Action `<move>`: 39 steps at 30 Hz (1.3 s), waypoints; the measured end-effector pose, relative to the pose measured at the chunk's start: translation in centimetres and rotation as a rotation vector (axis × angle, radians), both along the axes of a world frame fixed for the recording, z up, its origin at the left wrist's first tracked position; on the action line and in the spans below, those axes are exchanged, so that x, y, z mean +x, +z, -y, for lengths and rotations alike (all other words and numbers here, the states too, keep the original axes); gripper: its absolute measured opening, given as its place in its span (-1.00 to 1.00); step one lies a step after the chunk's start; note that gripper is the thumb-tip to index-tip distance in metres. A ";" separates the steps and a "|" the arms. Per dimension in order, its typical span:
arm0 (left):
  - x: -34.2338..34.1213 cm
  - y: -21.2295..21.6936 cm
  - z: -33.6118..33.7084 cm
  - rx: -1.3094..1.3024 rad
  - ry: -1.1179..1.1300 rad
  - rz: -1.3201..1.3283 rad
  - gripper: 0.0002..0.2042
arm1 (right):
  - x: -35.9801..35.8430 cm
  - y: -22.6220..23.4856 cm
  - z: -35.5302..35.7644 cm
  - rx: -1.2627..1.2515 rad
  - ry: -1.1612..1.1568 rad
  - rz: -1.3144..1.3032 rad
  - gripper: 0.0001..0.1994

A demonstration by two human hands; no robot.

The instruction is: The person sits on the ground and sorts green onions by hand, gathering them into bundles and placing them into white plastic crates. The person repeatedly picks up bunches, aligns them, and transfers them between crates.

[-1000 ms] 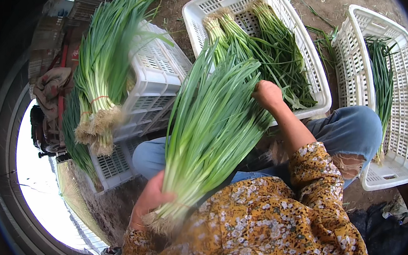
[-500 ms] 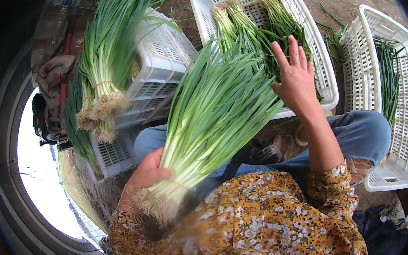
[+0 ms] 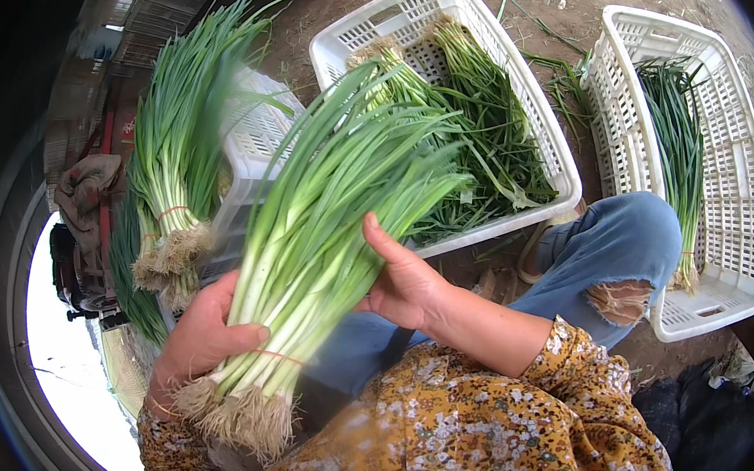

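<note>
My left hand (image 3: 204, 339) is wrapped round the lower white stems of a bunch of green onions (image 3: 306, 269), which leans up and to the right over my lap. A thin red band (image 3: 279, 355) circles the stems just above the pale, shaggy roots (image 3: 237, 413). My right hand (image 3: 404, 279) lies against the right side of the bunch, thumb stretched upward and apart; its other fingers are partly hidden behind the stems and leaves.
Ahead, a white plastic crate (image 3: 548, 198) holds more greens. Another white crate (image 3: 744, 244) at right contains a banded bunch (image 3: 678, 128). At left, bunches with roots (image 3: 175, 162) lie by a white crate (image 3: 255, 137). My bent knee (image 3: 621, 250) is near the right crate.
My right hand has come down from above the middle crate to the side of the bunch. The left hand and bunch have shifted left and lower in view.
</note>
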State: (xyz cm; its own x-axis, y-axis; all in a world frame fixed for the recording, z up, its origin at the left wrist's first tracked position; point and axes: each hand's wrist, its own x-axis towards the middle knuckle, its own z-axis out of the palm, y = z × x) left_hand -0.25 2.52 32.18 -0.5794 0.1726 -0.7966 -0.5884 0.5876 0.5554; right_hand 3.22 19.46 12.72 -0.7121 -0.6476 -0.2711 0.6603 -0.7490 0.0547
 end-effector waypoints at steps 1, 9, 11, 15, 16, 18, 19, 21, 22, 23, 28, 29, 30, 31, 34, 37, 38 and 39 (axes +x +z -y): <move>0.3 1.0 -0.6 -0.022 -0.038 -0.097 -0.34 | -0.8 0.9 0.6 -0.030 -0.066 0.021 -0.24; -3.1 -0.7 2.1 0.116 -0.044 -0.236 0.12 | -5.8 0.2 3.0 -0.199 -0.300 0.065 -0.58; -3.6 -8.2 4.7 0.272 0.047 -0.110 0.12 | -5.6 -5.0 4.0 -0.358 -0.257 -0.096 -0.55; 2.0 -15.7 0.0 0.719 0.105 0.414 0.03 | -4.4 -12.8 5.4 -0.526 -0.182 -0.232 -0.58; 3.3 -16.4 -1.9 0.728 0.390 0.345 -0.13 | -4.1 -14.2 4.9 -0.449 -0.175 -0.227 -0.58; 2.8 -19.0 0.7 0.679 0.375 0.441 -0.38 | -3.5 -15.1 5.0 -0.313 -0.126 -0.245 -0.60; 2.6 -16.3 -2.3 0.596 0.542 0.409 -0.52 | -3.2 -16.2 4.6 -0.219 -0.101 -0.252 -0.60; 2.2 -16.2 -1.4 0.560 0.535 0.381 -0.55 | -2.7 -17.4 4.9 -0.012 -0.016 -0.296 -0.62; 1.6 -15.9 -0.4 0.535 0.521 0.363 -0.57 | -2.4 -17.8 5.2 0.093 0.022 -0.293 -0.62; 0.8 -16.7 1.2 0.590 0.426 0.360 -0.60 | -2.0 -18.4 5.3 0.201 0.066 -0.272 -0.63; -0.1 -13.2 3.6 0.482 0.388 0.192 -0.45 | 0.8 -19.4 4.1 0.577 0.273 0.212 -0.74; 0.1 -12.2 4.1 0.466 0.390 0.191 -0.41 | 1.6 -17.9 3.9 0.633 0.340 0.186 -0.73; 0.0 -12.3 4.7 0.478 0.379 0.201 -0.37 | 2.1 -16.4 2.8 0.717 0.395 0.170 -0.73; 0.4 -11.5 5.0 0.459 0.428 0.233 -0.33 | 2.6 -14.1 1.9 0.751 0.451 0.070 -0.77; 1.8 -10.6 5.0 0.380 0.484 0.231 -0.32 | 4.5 -10.5 0.5 1.369 0.353 -0.763 -0.79; 2.7 -12.6 6.9 0.326 0.406 0.261 -0.29 | 3.9 -8.3 0.1 1.571 -0.151 -1.056 -0.85; 2.8 -12.9 7.1 0.307 0.374 0.261 -0.29 | 3.2 -7.9 0.0 1.605 -0.337 -1.146 -0.86; 3.0 -12.9 6.9 0.323 0.374 0.285 -0.27 | 2.4 -7.8 0.0 1.662 -0.458 -1.212 -0.85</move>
State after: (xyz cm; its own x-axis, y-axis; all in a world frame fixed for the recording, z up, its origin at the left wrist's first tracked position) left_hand 2.78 -4.36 19.29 -0.4177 0.2578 -0.8712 -0.8767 0.1375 0.4610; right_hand 5.61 19.49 4.95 -0.9340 -0.1128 0.3391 -0.3574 0.2908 -0.8875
